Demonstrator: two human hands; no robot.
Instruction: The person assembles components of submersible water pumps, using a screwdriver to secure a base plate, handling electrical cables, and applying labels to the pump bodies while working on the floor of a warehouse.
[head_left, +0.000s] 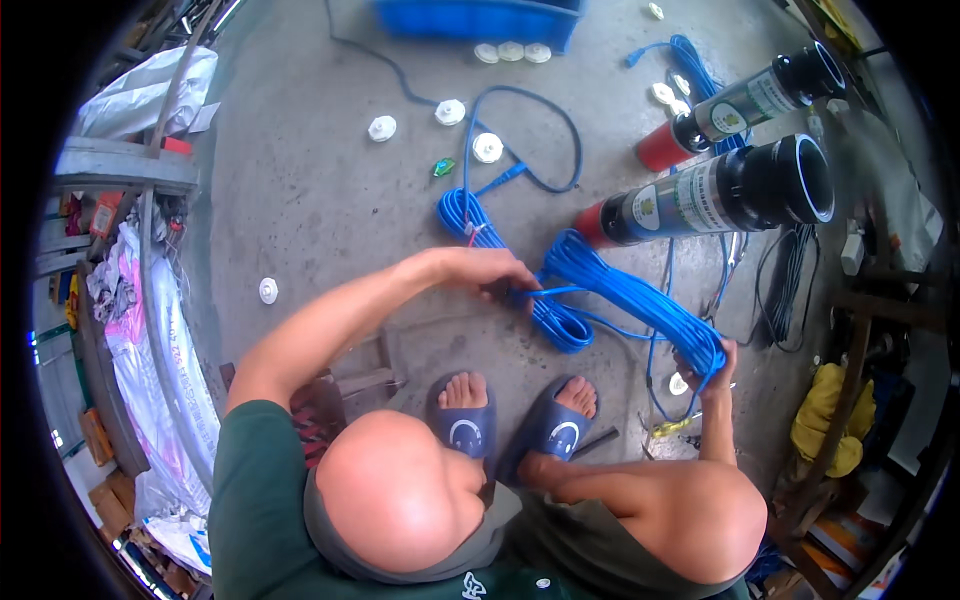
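Note:
My right hand (pixel 722 368) is wrapped round the near end of a long, bundled coil of blue cable (pixel 630 290), held slanting above the floor. My left hand (pixel 492 272) reaches in from the left, its fingers closed on a strand of blue cable (pixel 555 291) that runs toward that coil; the palm is hidden. Under and beyond my left hand lies a second blue cable bundle (pixel 466 215), with a thin tie round it. A blue connector (pixel 515 171) and a loose loop extend from it across the floor.
Two cylindrical black, silver and red pumps (pixel 690 205) (pixel 745 105) lie at the right, close to the coil. White round discs (pixel 487 148) are scattered about. A blue crate (pixel 470 20) stands at the back. Black cable (pixel 790 285) and yellow-handled pliers (pixel 672 427) lie to the right.

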